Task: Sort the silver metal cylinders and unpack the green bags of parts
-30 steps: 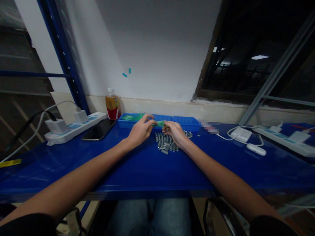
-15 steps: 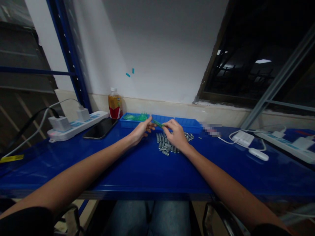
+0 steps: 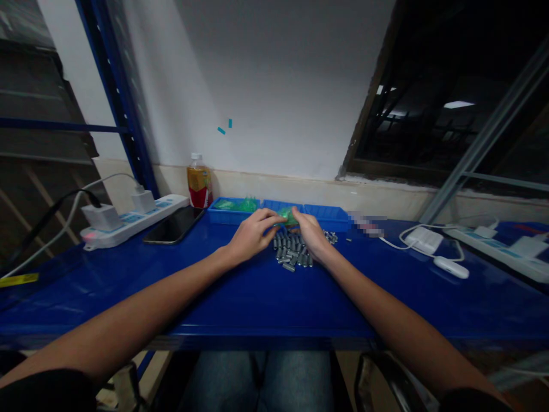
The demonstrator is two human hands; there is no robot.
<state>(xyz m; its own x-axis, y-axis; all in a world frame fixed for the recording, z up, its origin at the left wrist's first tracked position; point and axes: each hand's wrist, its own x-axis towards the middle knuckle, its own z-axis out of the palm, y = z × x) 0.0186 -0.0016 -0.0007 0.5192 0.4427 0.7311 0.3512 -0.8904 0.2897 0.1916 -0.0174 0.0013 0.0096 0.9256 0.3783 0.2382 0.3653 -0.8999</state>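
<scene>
Between my hands, above the table, is a thin translucent green plastic piece point(image 3: 288, 215), perhaps a small bag. My left hand point(image 3: 256, 232) pinches its left side with closed fingers. My right hand point(image 3: 309, 230) grips its other side, thumb uppermost and the remaining fingers partly hidden. Just below lie several short silver metal cylinders point(image 3: 289, 252), some in rows and some loose. Smaller metal parts point(image 3: 331, 236) are scattered right of my right hand. Behind my hands stands a blue divided tray point(image 3: 234, 217), with more green plastic point(image 3: 247, 204) in its left section.
Left of the tray is a drink bottle point(image 3: 199, 182), with a black phone point(image 3: 174, 225) and a white power strip point(image 3: 128, 223) beside it. At the right are a white adapter point(image 3: 423, 240) with cables and another power strip point(image 3: 506, 252). The wall rises behind the table point(image 3: 274, 303).
My left hand has moved right and closed on the green plastic, its fingers having been apart before. The green piece has turned from a narrow strip to a broader face.
</scene>
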